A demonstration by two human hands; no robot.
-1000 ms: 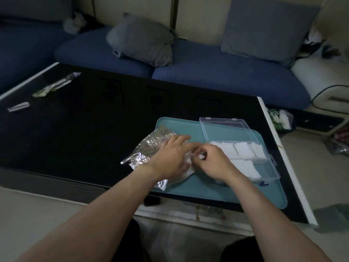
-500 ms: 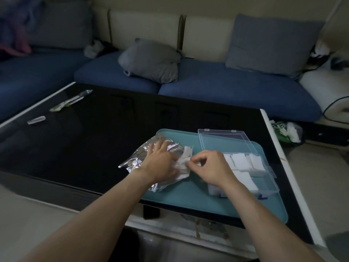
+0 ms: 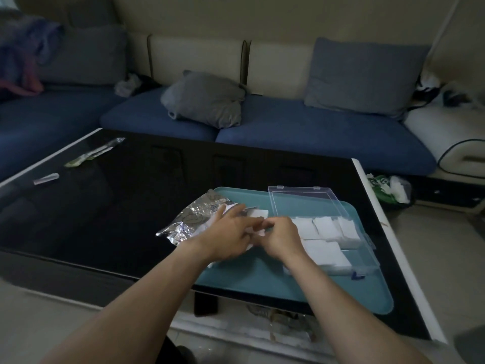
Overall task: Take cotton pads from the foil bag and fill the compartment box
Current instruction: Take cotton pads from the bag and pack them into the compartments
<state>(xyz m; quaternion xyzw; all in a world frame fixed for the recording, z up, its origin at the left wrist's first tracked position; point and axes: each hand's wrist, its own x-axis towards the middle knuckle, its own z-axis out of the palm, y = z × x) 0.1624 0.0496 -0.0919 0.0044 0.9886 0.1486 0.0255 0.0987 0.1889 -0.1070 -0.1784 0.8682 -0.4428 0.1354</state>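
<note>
The crinkled silver foil bag point(image 3: 195, 219) is being held down at its mouth by the left hand point(image 3: 231, 239), fingers spread and lying flat over it, on the left part of the teal plastic tray point(image 3: 288, 287). A white square cotton pad point(image 3: 258, 214) is showing at the bag mouth just beyond the fingertips, further out than half a second ago. The right hand point(image 3: 282, 239) is being kept against the left, fingers curled; whether a pad is pinched cannot be told. The clear plastic compartment box point(image 3: 338, 245), lid open, is lying just right of that hand, unmoved, with white pads filling its compartments. The black glossy table point(image 3: 105, 206) is now seen from further back.
</note>
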